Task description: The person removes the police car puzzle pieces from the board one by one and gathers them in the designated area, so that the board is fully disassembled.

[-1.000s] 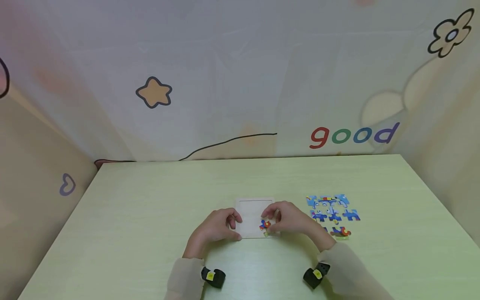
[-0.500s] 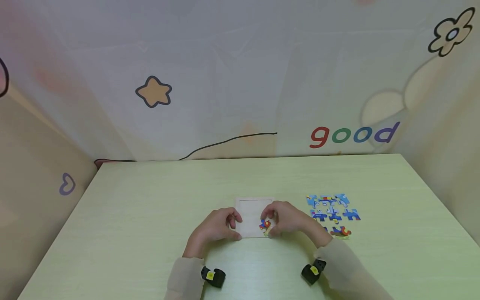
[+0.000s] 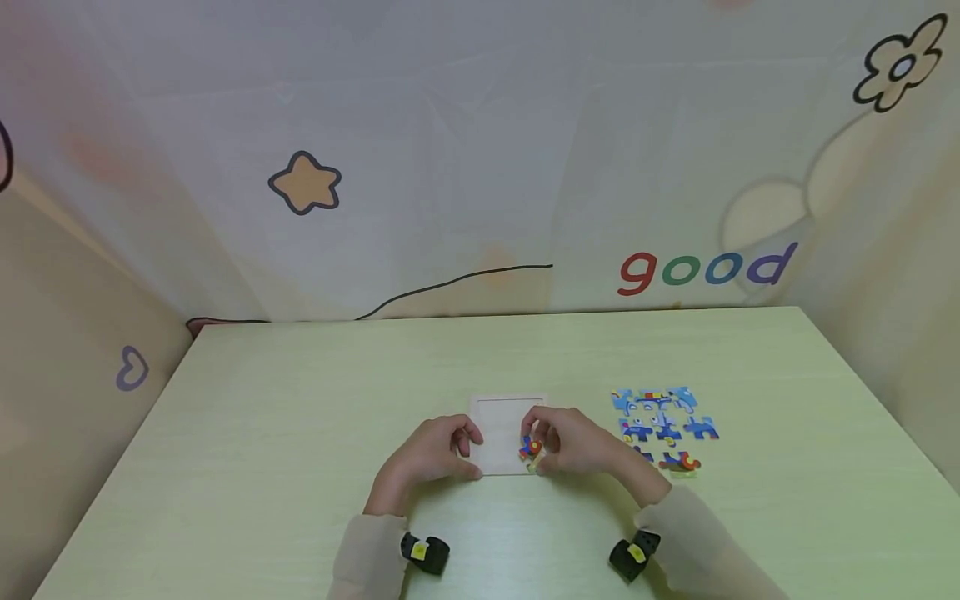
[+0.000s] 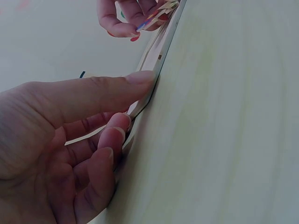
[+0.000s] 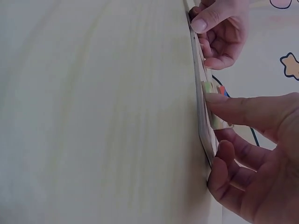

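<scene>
A pale square puzzle tray (image 3: 498, 437) with a raised rim lies on the table in the head view. At its left side my left hand (image 3: 431, 450) grips the edge, the thumb at the near corner and the fingers curled along the side. Over the tray's near right corner my right hand (image 3: 573, 437) pinches a puzzle piece (image 3: 531, 447) coloured red, blue, yellow and green. The right wrist view has that piece (image 5: 214, 112) tilted up at the tray rim, under the thumb. Fingers partly hide it.
To the right of the tray lie several blue puzzle pieces (image 3: 663, 427), loosely grouped in rows. A red and green puzzle piece (image 3: 681, 463) sits nearest my right forearm, which partly covers the group. A printed cloth (image 3: 450, 167) hangs behind the table (image 3: 322, 367).
The right hand shifts slightly at the tray's right corner, and the puzzle piece in its fingers turns a little. My left hand keeps its place on the tray.
</scene>
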Motion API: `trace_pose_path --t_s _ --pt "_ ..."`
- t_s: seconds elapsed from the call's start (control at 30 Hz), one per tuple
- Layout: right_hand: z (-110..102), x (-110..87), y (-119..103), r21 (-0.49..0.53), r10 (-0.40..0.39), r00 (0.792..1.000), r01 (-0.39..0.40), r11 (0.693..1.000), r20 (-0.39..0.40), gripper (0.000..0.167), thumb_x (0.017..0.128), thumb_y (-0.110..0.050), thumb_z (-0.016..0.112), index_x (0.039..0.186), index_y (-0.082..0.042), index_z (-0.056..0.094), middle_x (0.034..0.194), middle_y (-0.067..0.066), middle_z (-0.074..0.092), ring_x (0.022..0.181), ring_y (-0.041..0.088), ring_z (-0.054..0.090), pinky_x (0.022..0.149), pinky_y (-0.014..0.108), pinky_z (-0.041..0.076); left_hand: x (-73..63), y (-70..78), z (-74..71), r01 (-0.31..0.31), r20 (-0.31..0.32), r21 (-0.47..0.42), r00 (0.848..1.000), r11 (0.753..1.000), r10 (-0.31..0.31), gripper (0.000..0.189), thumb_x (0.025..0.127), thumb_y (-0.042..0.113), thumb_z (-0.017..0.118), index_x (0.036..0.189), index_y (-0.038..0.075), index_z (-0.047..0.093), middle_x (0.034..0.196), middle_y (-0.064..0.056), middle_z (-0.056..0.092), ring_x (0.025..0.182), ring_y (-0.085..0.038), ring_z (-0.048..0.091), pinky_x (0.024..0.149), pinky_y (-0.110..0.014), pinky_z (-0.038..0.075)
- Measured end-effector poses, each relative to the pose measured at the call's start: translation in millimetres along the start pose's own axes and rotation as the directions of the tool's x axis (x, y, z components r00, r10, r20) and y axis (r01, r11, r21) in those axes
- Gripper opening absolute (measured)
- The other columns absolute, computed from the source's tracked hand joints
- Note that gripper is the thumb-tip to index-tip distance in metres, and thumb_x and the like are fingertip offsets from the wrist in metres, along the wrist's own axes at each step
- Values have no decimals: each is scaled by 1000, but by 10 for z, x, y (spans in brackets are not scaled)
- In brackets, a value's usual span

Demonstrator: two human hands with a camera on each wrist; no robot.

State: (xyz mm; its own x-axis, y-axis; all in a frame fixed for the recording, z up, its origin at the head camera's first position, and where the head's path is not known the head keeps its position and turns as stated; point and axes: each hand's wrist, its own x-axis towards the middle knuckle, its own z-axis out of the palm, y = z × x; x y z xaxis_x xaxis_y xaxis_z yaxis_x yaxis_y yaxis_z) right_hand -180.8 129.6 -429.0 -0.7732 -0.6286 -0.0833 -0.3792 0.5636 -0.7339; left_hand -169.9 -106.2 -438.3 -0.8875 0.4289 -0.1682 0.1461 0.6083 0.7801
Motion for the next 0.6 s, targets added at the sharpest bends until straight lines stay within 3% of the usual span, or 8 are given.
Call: trace_pose_path --t_s 0.23,0.6 --pt "-48 -77 22 64 -128 991 130 989 -36 24 75 5 61 94 -10 57 78 1 54 66 10 48 60 24 43 0 1 -1 -1 0 -2 1000 1000 1 33 68 10 79 93 8 58 73 -1 50 67 -15 45 62 -27 37" --pt "-302 -375 81 115 -16 991 31 993 -129 18 80 1 65 96 -5 65 80 2 56 64 13 54 57 22 44 3 6 9 -2 -5 -7 1000 1000 2 32 68 9 79 92 8 58 74 -2 50 67 -15 44 62 -27 37"
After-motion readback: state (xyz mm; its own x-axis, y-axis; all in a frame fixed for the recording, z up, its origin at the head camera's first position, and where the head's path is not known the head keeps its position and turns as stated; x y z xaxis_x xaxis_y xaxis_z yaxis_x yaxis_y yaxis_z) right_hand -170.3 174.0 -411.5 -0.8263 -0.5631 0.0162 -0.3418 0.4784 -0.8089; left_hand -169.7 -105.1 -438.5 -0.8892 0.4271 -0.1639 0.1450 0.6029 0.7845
